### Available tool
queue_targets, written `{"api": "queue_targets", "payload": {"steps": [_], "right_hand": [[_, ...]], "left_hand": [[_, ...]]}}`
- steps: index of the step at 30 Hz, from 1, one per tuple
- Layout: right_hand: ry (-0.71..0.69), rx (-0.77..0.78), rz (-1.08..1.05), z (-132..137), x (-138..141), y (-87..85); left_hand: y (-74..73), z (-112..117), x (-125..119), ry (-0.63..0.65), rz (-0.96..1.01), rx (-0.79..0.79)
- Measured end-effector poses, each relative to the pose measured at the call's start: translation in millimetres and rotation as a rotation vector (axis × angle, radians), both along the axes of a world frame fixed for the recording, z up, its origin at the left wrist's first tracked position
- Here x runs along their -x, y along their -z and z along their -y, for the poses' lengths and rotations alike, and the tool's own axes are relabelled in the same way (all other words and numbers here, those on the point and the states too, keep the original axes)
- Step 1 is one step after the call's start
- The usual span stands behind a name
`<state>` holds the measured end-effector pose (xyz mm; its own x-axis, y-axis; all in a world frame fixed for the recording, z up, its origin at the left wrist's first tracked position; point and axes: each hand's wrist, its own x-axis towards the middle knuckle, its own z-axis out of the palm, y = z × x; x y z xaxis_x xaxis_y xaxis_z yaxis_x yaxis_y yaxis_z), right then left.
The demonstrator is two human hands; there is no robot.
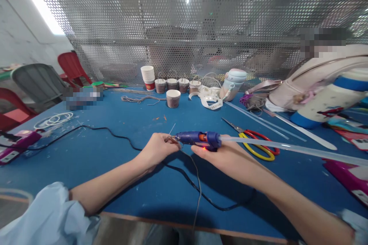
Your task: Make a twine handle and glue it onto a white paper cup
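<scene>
At the middle of the blue worktop (115, 168), near its front edge, both hands meet over a glue gun (198, 138).

1. Right hand (227, 155): closed around the gun's grip from below, fingers wrapped, palm turned up. The gun lies level, just above the worktop, nozzle pointing left. This hold appears to line the nozzle up with the left hand's fingertips and keeps the long glue stick (287, 147), which projects from the rear, running out to the right above the surface.
2. Left hand (156, 149): fingers pinched shut on the end of a thin wire (197, 176), right at the nozzle tip. The rest of the wire hangs free toward the front edge. What else sits in the pinch is too small to tell.
3. Arms: both forearms are bare, reach forward and converge, with the wrists low over the worktop.
4. Surroundings: a black cord (115, 134) trails left across the worktop. Scissors (255, 143) lie just behind the right hand. Cups (173, 98) stand well apart at the back.
</scene>
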<state>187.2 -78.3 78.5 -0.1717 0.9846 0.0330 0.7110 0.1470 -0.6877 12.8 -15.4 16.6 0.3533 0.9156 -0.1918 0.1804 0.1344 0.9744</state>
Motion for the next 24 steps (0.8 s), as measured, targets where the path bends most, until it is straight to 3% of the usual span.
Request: {"api": "queue_targets", "payload": {"steps": [8, 14, 20, 24], "right_hand": [[0.001, 0.011, 0.063, 3.3, -7.6, -1.0], [-0.008, 0.015, -0.023, 2.5, -2.7, -2.9], [-0.019, 0.024, 0.045, 2.1, -5.3, -0.9], [-0.004, -0.003, 0.017, 2.6, -1.1, -2.9]], "left_hand": [[-0.8, 1.0, -0.7, -0.058, -0.033, -0.021], [1.9, 0.7, -0.4, -0.002, 0.004, -0.026], [3.7, -0.1, -0.9, -0.040, -0.015, -0.026], [5.1, -1.1, -0.8, 0.000, 0.013, -0.035]]}}
